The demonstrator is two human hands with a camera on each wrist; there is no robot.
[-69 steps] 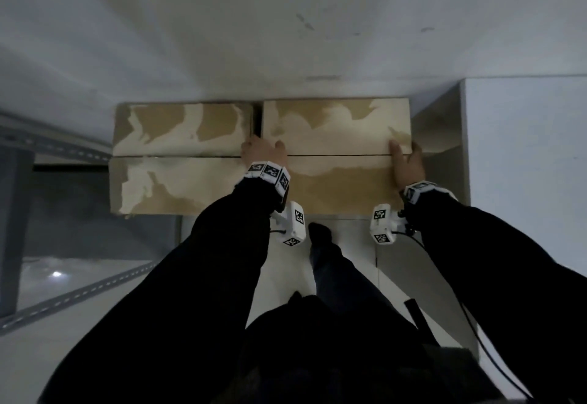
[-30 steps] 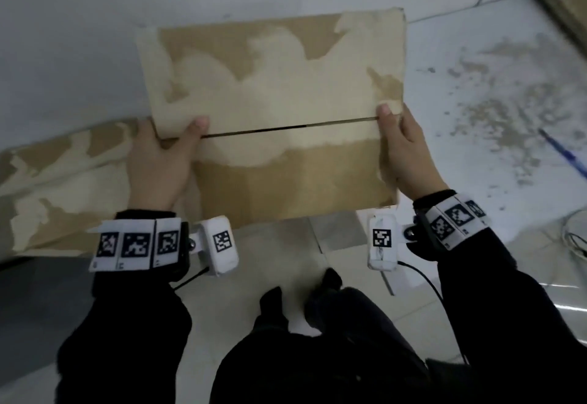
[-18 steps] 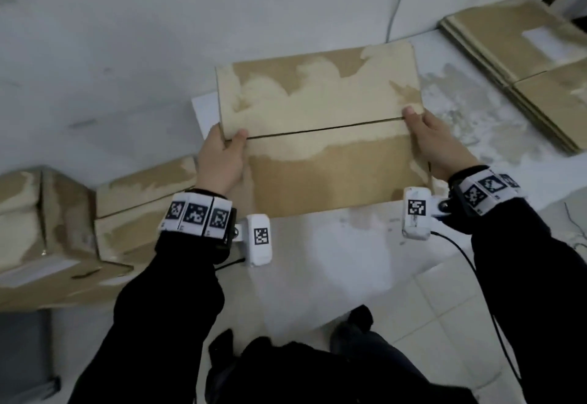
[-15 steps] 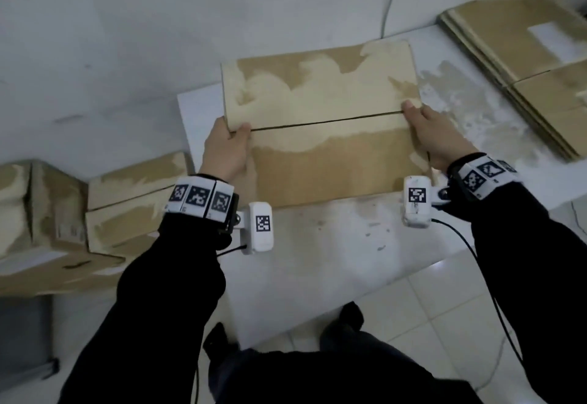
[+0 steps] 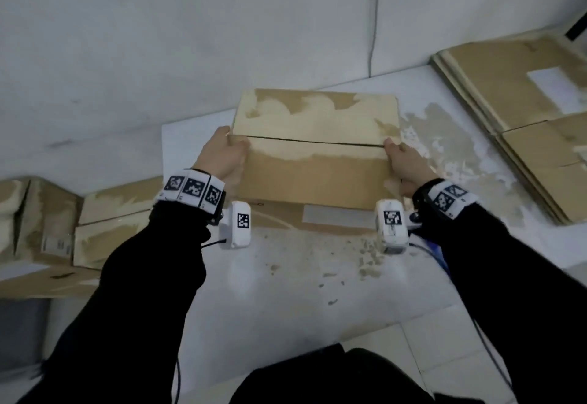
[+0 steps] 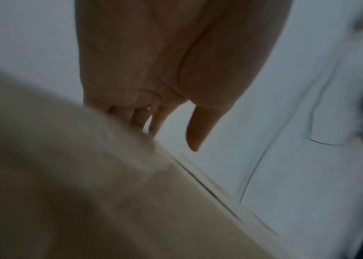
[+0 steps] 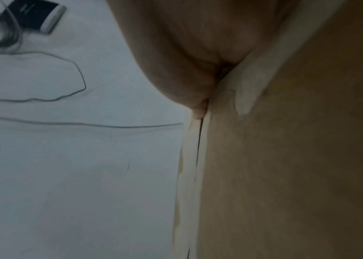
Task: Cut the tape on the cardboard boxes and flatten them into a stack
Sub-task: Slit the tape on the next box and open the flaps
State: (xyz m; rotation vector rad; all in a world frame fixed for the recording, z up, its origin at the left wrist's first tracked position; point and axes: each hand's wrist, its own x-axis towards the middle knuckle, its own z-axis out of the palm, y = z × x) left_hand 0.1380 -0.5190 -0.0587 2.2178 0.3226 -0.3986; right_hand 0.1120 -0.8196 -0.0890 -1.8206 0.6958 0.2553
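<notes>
A closed cardboard box (image 5: 314, 152) with torn pale patches and a dark seam across its top stands at the back of the white table (image 5: 301, 292). Its lower front edge meets the table top. My left hand (image 5: 227, 149) grips the box's left end, with the thumb lying over the top near the seam. My right hand (image 5: 395, 152) grips the right end the same way. In the left wrist view my left hand (image 6: 165, 126) has its fingers behind the box (image 6: 65, 184). In the right wrist view my right hand (image 7: 187, 70) presses against the box (image 7: 287, 157).
A stack of flattened cardboard (image 5: 524, 124) lies on the table's right. More closed boxes (image 5: 111, 222) stand lower at the left. The wall is just behind the box, with a cable (image 5: 374, 22) running down it. A dark device (image 7: 34, 15) with cables lies on the table at right.
Both hands have carried the box from the row of boxes at the left over to the white table and brought it down onto the table. The grip has stayed the same.
</notes>
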